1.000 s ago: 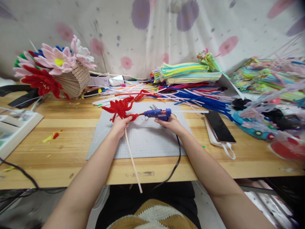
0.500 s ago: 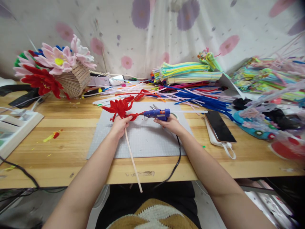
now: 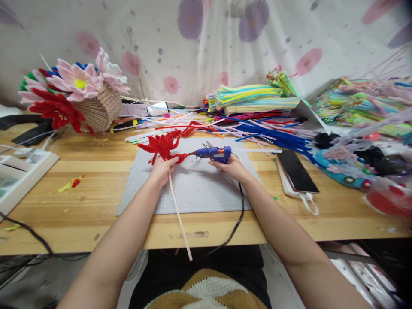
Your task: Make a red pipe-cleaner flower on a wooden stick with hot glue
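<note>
Firstly, at left, basket [image 3: 106, 107] leans, fluffy flowers [image 3: 75, 81] at its mouth, inside hidden. Then, above grey mat [image 3: 206, 193], left hand [image 3: 162, 169] with fingers closed on red flower [image 3: 162, 146] and pale stick [image 3: 178, 210]; fingertips hard to make out. Glue gun [image 3: 209, 153] has nozzle at red petal, contact unclear. Right hand [image 3: 233, 167] grips gun, trigger covered.

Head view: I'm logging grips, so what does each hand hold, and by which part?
Left hand: red flower at its base, and pale stick near its visible top. Right hand: blue glue gun, by its handle, below the rear.
</note>
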Tool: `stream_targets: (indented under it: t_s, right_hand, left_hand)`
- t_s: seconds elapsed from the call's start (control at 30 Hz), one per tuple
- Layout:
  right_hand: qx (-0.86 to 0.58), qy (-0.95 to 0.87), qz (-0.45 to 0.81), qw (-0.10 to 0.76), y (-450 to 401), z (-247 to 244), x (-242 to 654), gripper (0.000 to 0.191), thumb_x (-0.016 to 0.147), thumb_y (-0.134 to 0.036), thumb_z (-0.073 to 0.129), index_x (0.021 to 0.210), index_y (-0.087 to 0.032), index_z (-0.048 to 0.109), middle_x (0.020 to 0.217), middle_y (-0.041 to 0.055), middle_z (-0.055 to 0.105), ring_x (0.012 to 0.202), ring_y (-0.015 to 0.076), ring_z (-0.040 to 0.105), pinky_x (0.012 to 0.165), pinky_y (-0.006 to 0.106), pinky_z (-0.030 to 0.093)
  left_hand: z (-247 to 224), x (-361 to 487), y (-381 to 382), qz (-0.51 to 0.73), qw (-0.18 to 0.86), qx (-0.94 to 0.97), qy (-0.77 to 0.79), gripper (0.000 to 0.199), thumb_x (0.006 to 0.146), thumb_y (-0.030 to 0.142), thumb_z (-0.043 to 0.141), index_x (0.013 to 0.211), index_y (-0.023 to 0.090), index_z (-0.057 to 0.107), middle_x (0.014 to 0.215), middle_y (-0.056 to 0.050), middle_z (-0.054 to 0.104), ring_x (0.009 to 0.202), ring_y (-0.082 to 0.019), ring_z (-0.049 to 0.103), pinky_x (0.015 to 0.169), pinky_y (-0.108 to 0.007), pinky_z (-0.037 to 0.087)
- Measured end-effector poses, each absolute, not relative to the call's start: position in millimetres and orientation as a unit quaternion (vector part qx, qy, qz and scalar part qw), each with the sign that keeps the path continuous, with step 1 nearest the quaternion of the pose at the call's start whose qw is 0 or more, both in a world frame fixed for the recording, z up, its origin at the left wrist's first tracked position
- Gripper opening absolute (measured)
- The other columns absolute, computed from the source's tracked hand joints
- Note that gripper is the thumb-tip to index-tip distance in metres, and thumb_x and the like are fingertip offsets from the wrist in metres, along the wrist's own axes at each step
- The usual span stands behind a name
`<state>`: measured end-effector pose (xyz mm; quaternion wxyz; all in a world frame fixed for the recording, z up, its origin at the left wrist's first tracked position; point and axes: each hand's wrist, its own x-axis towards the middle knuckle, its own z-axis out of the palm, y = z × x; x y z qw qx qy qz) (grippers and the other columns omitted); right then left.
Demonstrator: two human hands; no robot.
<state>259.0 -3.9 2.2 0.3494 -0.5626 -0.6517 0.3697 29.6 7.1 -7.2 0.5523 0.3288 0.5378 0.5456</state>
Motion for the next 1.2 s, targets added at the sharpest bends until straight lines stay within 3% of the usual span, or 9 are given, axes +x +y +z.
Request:
stream_targets:
  t_s: [0.17,0.63,0.93,1.2]
  right_hand:
    - [-0.555,-0.657,0.378,0.342,-4.5,2.0,256.7,0.042,0.063,-0.055,0.065,0.083,-0.018,0.066,0.051,-0.0021,0.05,0.049,0.011,0.044,0.051,0.025,0.035]
    - [-0.561,-0.649,0.374,0.353,-2.1,-1.9,257.4,0.043,0.062,-0.055,0.066,0.085,-0.019,0.066,0.053,-0.002,0.052,0.047,0.0105,0.044,0.049,0.025,0.036]
    - [-0.556,-0.641,0.39,0.358,-2.9,2.1,257.0,0.042,0.063,-0.055,0.065,0.083,-0.018,0.066,0.052,-0.0014,0.052,0.046,0.0099,0.042,0.047,0.025,0.034]
    - [-0.544,-0.662,0.381,0.349,-3.5,2.5,253.2,0.042,0.063,-0.055,0.065,0.084,-0.019,0.066,0.051,-0.0022,0.05,0.047,0.0106,0.043,0.049,0.025,0.037]
  left_hand:
    - [-8.5,30.0,7.9,0.544,0.545,0.336,0.543,0.027,0.053,0.013,0.07,0.071,0.018,0.051,0.068,0.0,0.062,0.062,-0.012,0.055,0.046,-0.019,0.028]
    - [-7.1,31.1,6.8,0.546,0.567,0.328,0.522,0.031,0.05,0.014,0.071,0.07,0.018,0.048,0.063,0.002,0.056,0.052,-0.008,0.048,0.042,-0.019,0.02]
    - [-8.2,30.2,7.7,0.537,0.564,0.331,0.533,0.03,0.051,0.016,0.071,0.071,0.018,0.049,0.071,0.001,0.06,0.06,-0.009,0.053,0.045,-0.019,0.022]
    - [-6.8,31.6,6.6,0.539,0.551,0.333,0.543,0.03,0.049,0.017,0.072,0.07,0.018,0.05,0.065,0.001,0.059,0.06,-0.011,0.053,0.047,-0.02,0.026]
